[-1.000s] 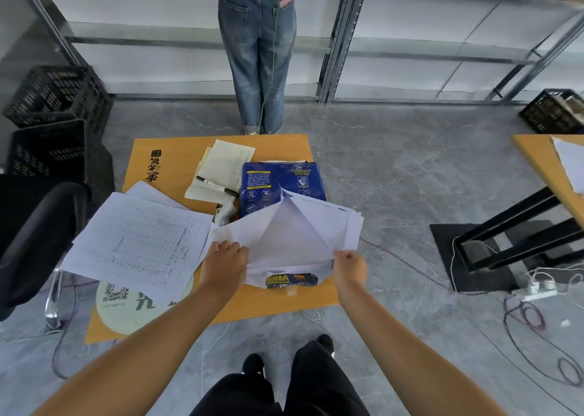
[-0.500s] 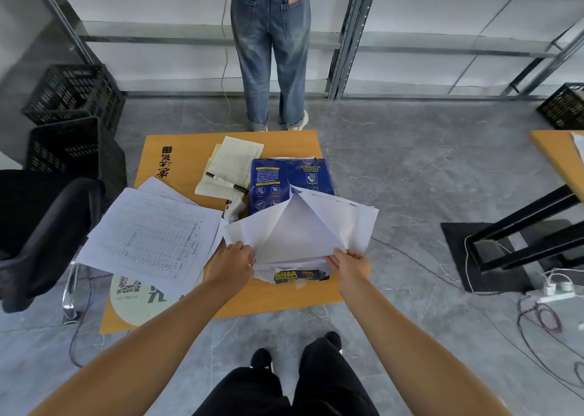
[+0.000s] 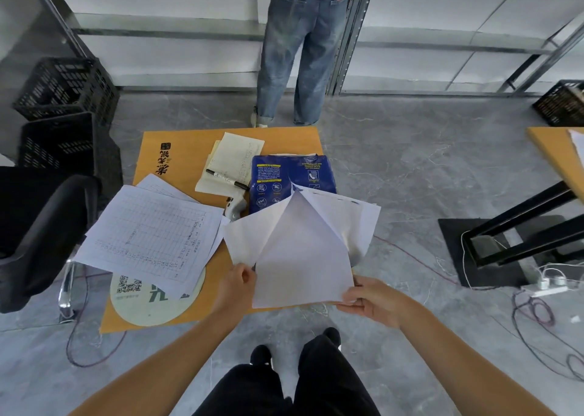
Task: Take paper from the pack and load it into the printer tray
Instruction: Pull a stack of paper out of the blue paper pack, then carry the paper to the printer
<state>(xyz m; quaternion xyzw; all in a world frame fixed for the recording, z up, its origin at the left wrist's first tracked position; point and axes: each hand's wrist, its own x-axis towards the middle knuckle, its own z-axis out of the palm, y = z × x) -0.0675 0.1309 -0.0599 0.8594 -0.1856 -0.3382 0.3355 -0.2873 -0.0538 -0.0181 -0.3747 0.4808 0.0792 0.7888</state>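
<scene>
Head view: both hands (image 3: 373,301) have lifted the white sheets (image 3: 303,257) higher.

Near-left tabletop (image 3: 148,150): blocked by fanned printed grid sheets (image 3: 151,235) over round cream card (image 3: 151,301). Mid tabletop: cream notepad (image 3: 234,162) with black-capped marker (image 3: 226,180), small white device (image 3: 235,207) just beside. Right edge: blue plastic-wrapped paper pack (image 3: 284,178), partly hidden behind raised white sheets (image 3: 303,257). Open: far-left corner, far edge strip. Left side hemmed by black chair armrest (image 3: 47,235); person in jeans (image 3: 300,52) at far edge.
</scene>
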